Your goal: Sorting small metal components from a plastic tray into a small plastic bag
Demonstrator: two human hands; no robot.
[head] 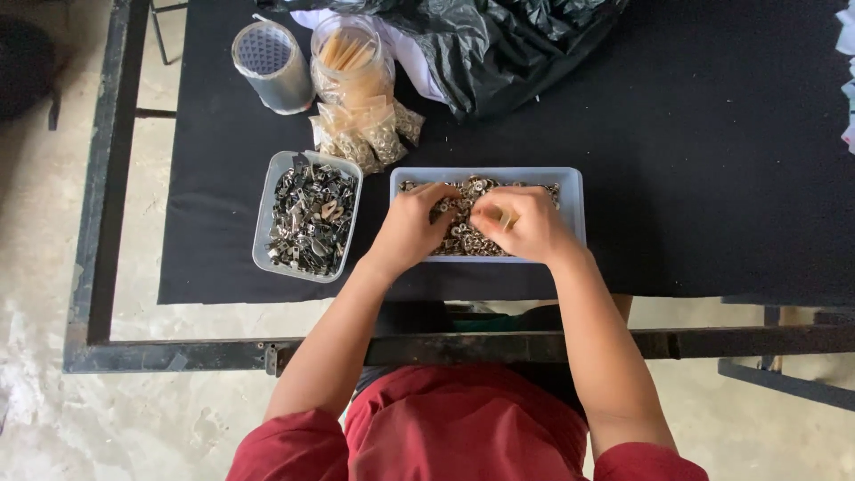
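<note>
Picking in the right tray (570,183) of small rings (463,233), my left hand (408,227) curls loosely there; right hand (525,223) seems pinching one piece. I should lift slowly, keeping the others down.

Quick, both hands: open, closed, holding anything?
Left hand: curled over small metal rings in the tray; grip cannot be told.
Right hand: pinching a small pale piece.

Tape roll (272,64), stick jar (350,55), black bag (499,44).
</note>
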